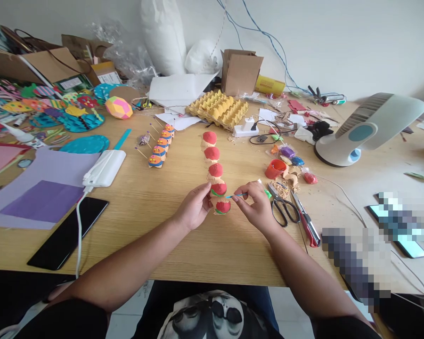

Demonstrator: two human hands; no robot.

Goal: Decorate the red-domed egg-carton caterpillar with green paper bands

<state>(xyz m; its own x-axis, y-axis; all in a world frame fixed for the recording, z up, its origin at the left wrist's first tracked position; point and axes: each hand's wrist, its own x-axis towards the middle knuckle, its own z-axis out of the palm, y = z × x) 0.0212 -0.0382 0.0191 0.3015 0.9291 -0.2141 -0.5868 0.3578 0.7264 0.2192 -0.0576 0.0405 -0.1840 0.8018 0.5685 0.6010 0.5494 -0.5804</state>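
A strip of egg-carton cups (216,170) lies lengthwise on the table, its several bumps covered in red. Green patches show on the two bumps closest to me. My left hand (193,207) grips the strip's left side near its front end, fingertips partly hidden behind it. Between the thumb and fingers of my right hand (257,207) is a thin blue stick (239,194), its tip at the strip's right side by the green-marked bumps. To the left stands a finished-looking caterpillar figure (160,148) in orange and blue, with pins sticking out.
Scissors (284,207) and a red utility knife (306,221) lie right of my right hand, near a red cup (276,168) and bagged clay (288,152). A white fan (365,129) stands farther right. Yellow egg trays (217,110) sit behind; a black phone (69,233) and power bank (105,168) lie left.
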